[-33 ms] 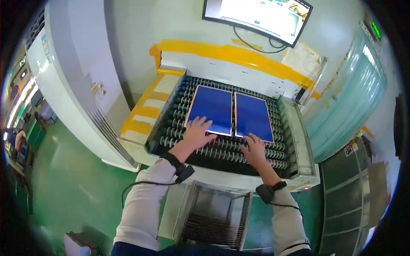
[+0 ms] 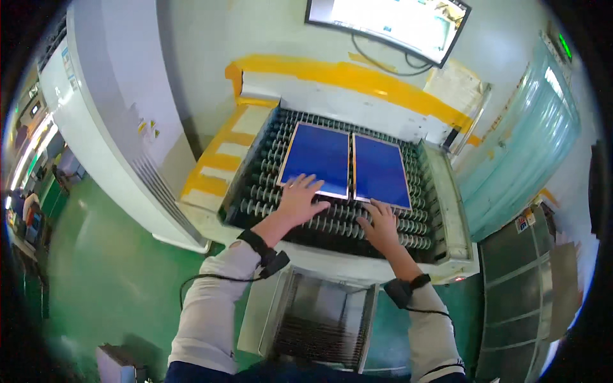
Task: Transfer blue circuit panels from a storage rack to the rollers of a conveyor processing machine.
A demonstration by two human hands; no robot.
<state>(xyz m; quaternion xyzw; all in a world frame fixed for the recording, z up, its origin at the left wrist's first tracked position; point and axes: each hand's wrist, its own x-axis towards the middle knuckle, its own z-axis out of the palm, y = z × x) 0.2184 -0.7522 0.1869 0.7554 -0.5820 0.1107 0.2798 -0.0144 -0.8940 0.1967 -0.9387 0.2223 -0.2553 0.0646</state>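
Two blue rectangular panels with thin copper-coloured edges lie flat, side by side, on a bed of rollers (image 2: pixel 332 226). A narrow gap parts the left panel (image 2: pixel 318 156) from the right panel (image 2: pixel 381 167). My left hand (image 2: pixel 299 201) is open, fingers spread over the near edge of the left panel, its thumb stretched to the right above the rollers. At the near left corner of the right panel, my right hand (image 2: pixel 381 228) is also open, fingertips at the edge. Whether the fingers press on the panels, I cannot tell. Both wrists wear black bands with cables.
The rollers sit in a white machine with yellow tape (image 2: pixel 214 186) along its left and back. Below its front edge stands a metal rack (image 2: pixel 319 319) with slots. A tall white cabinet (image 2: pixel 115 127) is at left, a clear plastic curtain (image 2: pixel 520 153) at right, a monitor (image 2: pixel 396 25) above.
The view has shifted slightly. Both hands and both panels keep nearly the same places.
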